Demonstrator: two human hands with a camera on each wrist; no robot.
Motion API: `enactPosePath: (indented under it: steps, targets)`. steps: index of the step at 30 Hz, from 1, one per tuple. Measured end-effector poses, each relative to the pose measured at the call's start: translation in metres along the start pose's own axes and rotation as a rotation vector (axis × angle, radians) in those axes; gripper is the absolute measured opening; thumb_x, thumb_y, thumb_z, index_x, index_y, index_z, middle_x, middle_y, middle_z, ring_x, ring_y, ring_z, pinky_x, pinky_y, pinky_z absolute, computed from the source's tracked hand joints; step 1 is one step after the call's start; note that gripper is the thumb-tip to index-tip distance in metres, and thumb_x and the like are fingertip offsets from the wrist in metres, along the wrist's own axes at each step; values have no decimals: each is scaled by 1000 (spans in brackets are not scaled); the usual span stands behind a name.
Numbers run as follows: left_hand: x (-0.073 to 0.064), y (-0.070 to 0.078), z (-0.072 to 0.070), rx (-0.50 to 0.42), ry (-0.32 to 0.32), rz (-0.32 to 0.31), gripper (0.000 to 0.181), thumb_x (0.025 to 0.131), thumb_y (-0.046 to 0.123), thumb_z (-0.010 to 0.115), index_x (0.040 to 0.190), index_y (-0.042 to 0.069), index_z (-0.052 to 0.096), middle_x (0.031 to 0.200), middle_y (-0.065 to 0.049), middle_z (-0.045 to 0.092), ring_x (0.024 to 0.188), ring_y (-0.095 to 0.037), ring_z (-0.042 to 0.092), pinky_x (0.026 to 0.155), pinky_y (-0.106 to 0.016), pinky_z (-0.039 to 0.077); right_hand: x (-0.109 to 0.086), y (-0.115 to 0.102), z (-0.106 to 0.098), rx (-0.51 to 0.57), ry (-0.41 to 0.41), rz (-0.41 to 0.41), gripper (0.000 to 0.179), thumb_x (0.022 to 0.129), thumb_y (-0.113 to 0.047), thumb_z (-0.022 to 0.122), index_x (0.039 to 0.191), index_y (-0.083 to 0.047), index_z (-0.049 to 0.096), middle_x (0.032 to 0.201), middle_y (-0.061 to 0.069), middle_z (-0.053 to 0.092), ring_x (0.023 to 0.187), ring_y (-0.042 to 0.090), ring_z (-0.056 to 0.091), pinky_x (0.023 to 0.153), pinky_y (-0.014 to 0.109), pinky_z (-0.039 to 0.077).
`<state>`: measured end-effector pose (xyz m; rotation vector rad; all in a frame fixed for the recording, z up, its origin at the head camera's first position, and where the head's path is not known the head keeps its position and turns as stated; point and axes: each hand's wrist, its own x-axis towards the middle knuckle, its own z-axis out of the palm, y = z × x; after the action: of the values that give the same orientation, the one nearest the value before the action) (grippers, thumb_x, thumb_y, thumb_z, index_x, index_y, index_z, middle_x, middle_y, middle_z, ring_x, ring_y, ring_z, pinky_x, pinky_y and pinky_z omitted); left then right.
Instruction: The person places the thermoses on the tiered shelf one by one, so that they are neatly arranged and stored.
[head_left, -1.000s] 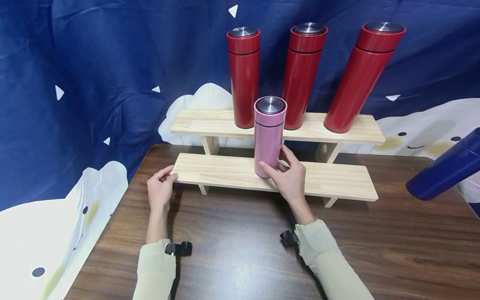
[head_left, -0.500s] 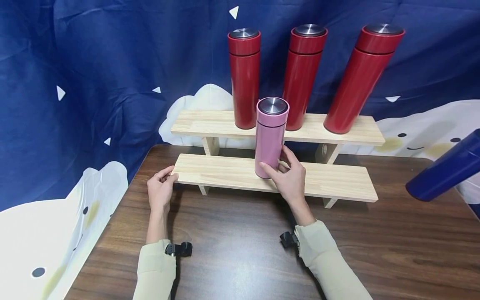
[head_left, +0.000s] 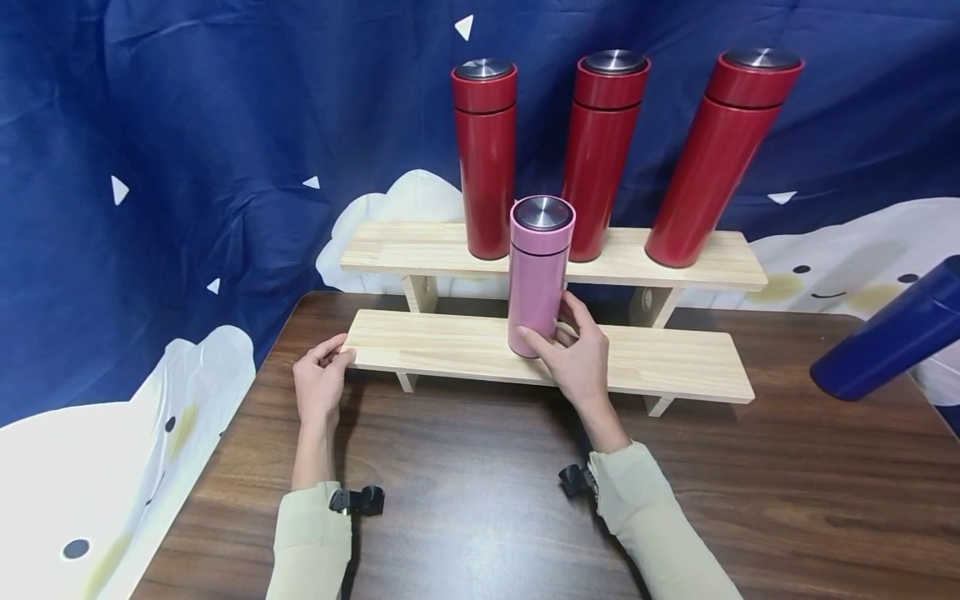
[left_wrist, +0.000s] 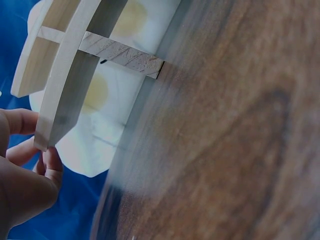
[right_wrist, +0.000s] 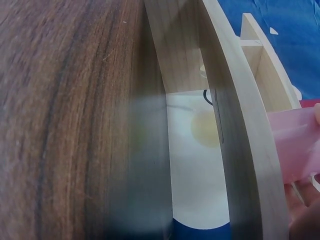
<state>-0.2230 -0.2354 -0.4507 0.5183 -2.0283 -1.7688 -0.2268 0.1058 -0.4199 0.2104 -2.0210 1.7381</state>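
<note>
A pink thermos (head_left: 538, 275) stands upright on the lower tier (head_left: 435, 342) of a two-tier wooden shelf, near its middle. My right hand (head_left: 581, 354) grips the thermos low down, thumb at the front and fingers round its right side. In the right wrist view the pink thermos (right_wrist: 295, 142) shows beside the shelf board, with part of the hand at the frame's edge. My left hand (head_left: 321, 379) pinches the left end of the lower board. The left wrist view shows fingers and thumb of the left hand (left_wrist: 30, 170) on both faces of that board end (left_wrist: 46, 125).
Several tall bottles stand about: three red thermoses (head_left: 486, 167) on the upper tier (head_left: 405, 246), and a blue thermos (head_left: 888, 333) on the table (head_left: 465, 492) at the right. Behind hangs a blue curtain (head_left: 247, 125) with white cartoon shapes.
</note>
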Motion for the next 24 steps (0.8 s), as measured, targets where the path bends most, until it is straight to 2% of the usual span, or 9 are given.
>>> enactPosePath:
  steps: [6,11,16,20,24]
  targets:
    - [-1,0,0,1,-3,1,35,85,-2,68,120,-4,72,105,-7,59,89,-11,52,73,-15,44,-1,1,-3,15,-9,14,73,75,-11,91,140,-5,58,130,14,64,113,24,63,92,38,55]
    - [-2,-1,0,-3,-4,-3,36,85,-2,68,120,-4,71,105,-7,59,90,-11,52,73,-15,44,-3,-2,-8,46,-10,27,72,76,-5,89,140,-4,57,133,17,62,118,29,61,96,48,52]
    - [-2,-2,-1,-5,-2,-3,36,84,-3,68,120,-5,71,104,-8,59,90,-12,52,73,-16,44,-7,-25,-15,45,4,32,66,78,2,84,138,5,56,133,25,61,120,40,59,97,59,48]
    - [-1,-2,-1,-13,1,3,36,83,-4,68,119,-5,72,102,-6,59,88,-12,53,73,-15,44,-10,-42,-23,9,28,46,63,79,-1,83,136,7,57,131,25,62,118,33,62,96,54,50]
    - [0,-1,0,-18,2,14,36,83,-4,68,118,-5,72,98,-4,61,86,-11,53,71,-16,44,-7,-40,-35,3,67,53,62,80,2,82,136,7,57,131,24,62,119,34,61,97,54,49]
